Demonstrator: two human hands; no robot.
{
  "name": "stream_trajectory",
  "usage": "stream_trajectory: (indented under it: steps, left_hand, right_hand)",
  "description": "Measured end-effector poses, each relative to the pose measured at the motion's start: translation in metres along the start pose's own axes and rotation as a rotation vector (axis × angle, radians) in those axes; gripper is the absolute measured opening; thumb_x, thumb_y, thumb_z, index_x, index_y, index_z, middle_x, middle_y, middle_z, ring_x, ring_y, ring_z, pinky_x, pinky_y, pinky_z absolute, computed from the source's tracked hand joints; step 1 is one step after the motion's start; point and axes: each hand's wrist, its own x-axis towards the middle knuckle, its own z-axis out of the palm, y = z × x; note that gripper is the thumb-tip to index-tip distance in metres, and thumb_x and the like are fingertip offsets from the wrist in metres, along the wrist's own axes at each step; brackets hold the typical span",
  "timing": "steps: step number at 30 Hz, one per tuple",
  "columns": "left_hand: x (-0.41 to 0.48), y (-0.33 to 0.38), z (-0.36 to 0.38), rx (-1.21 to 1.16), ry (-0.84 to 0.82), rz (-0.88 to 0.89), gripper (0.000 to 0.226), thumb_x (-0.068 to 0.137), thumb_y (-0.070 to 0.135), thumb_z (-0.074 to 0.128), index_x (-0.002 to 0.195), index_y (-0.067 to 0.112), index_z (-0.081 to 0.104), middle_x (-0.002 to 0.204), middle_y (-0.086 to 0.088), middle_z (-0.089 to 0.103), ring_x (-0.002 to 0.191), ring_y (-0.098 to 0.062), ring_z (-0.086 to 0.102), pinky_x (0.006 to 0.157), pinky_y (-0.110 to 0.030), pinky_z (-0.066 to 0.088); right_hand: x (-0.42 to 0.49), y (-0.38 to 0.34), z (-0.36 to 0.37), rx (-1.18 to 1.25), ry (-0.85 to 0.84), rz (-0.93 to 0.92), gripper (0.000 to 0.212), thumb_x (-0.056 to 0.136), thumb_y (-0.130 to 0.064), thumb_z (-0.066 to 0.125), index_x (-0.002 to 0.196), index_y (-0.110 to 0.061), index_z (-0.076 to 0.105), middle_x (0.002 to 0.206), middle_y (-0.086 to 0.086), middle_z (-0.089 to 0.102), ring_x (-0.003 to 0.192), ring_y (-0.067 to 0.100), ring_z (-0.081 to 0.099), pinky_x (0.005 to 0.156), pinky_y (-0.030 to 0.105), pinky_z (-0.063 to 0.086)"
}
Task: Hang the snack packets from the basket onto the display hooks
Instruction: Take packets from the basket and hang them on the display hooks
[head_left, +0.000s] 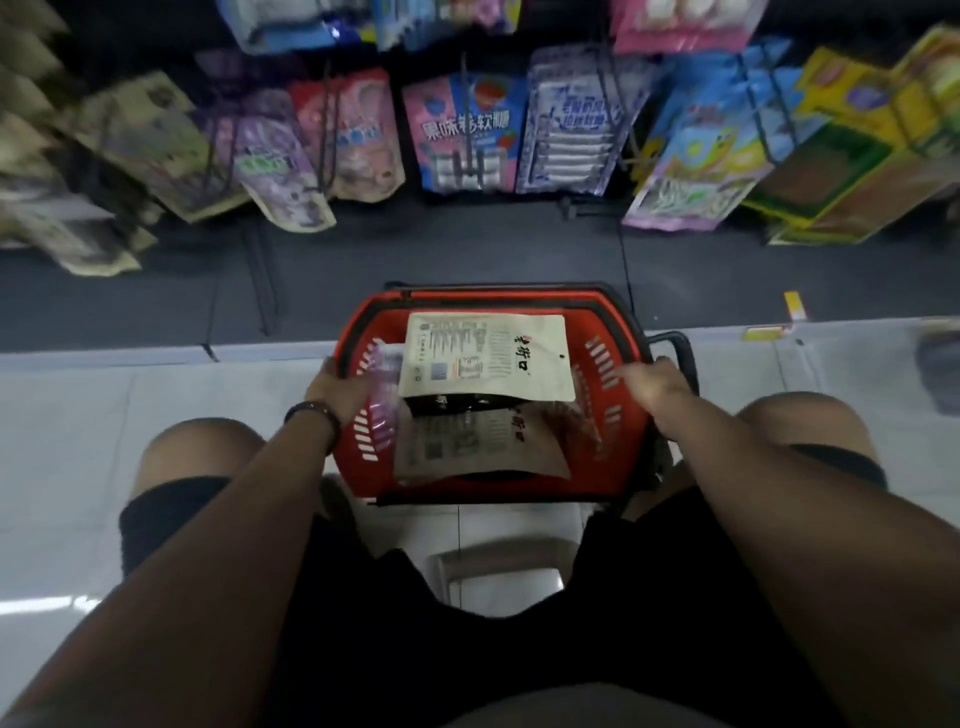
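The left hand (337, 389) and right hand (652, 384) flank the basket (488, 299) (grips too blurred to tell); best lift the cream packet (488, 358) by its holed edge.

2 beige snack packets (488, 358) lie flat in the red basket (621, 431).
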Motion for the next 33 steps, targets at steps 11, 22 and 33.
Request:
stream_trajectory:
  steps: [11, 22, 33]
  left_hand:
    - [-0.168, 0.097, 0.013, 0.34, -0.129, 0.55, 0.022, 0.105, 0.041, 0.063, 0.121, 0.029, 0.072, 0.122, 0.01, 0.072, 0.116, -0.014, 0.067, 0.105, -0.037, 0.053]
    - [-0.101, 0.074, 0.055, 0.782, -0.122, 0.411, 0.069, 0.097, 0.052, 0.065, 0.159, 0.034, 0.041, 0.164, -0.011, 0.04, 0.149, -0.04, 0.043, 0.125, -0.053, 0.036]
    - [-0.068, 0.046, 0.08, 0.413, -0.124, 0.479, 0.045, 0.091, 0.031, 0.081, 0.134, 0.03, 0.067, 0.149, 0.002, 0.054, 0.142, -0.016, 0.048, 0.124, -0.029, 0.036]
  right_hand:
    - [-0.113, -0.006, 0.037, 0.085, -0.092, -0.318, 0.032, 0.09, -0.029, 0.074, 0.121, -0.023, 0.07, 0.128, -0.006, 0.068, 0.109, 0.021, 0.068, 0.094, 0.036, 0.054]
    - [-0.071, -0.017, 0.07, 0.461, -0.125, 0.142, 0.023, 0.098, -0.031, 0.073, 0.118, -0.021, 0.071, 0.108, 0.007, 0.074, 0.096, 0.027, 0.07, 0.068, 0.038, 0.057]
    - [-0.046, -0.015, 0.117, 0.917, -0.182, 0.323, 0.075, 0.048, -0.038, 0.105, 0.118, -0.03, 0.079, 0.118, 0.006, 0.077, 0.097, 0.027, 0.078, 0.052, 0.024, 0.057]
